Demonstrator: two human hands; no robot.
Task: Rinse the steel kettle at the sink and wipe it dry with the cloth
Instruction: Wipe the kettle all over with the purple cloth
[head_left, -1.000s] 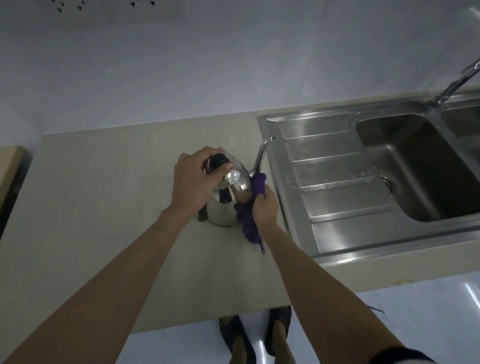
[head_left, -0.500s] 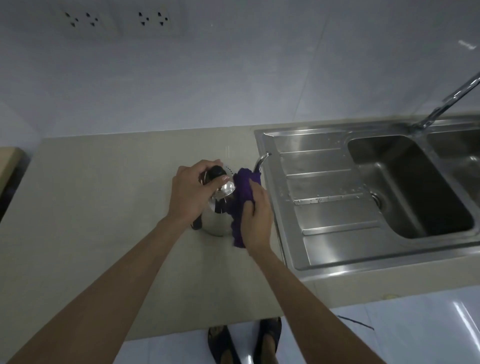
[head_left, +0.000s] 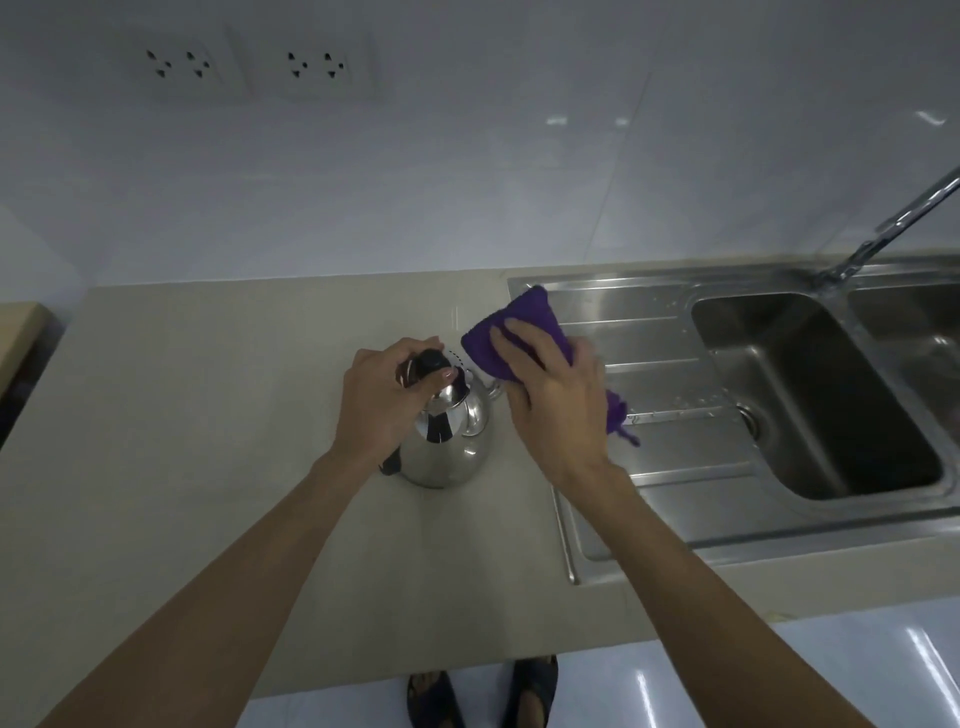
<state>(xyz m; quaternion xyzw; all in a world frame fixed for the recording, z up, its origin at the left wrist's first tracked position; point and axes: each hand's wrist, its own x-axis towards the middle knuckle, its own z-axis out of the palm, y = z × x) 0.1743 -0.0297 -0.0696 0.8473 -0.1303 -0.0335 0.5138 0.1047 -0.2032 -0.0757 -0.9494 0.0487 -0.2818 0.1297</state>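
Note:
The shiny steel kettle stands upright on the beige counter, just left of the sink. My left hand grips its top, fingers around the black lid knob. My right hand holds the purple cloth wrapped over the kettle's spout, which is hidden under the cloth. A loose end of the cloth hangs out below my palm over the drainboard.
The steel sink has a wet ribbed drainboard and a deep basin to the right. The tap arches over it at the far right. Wall sockets sit above. The counter's front edge runs below my forearms.
My right hand with the cloth has slid from the kettle's body up and right along the spout. The left hand keeps its grip on the lid.

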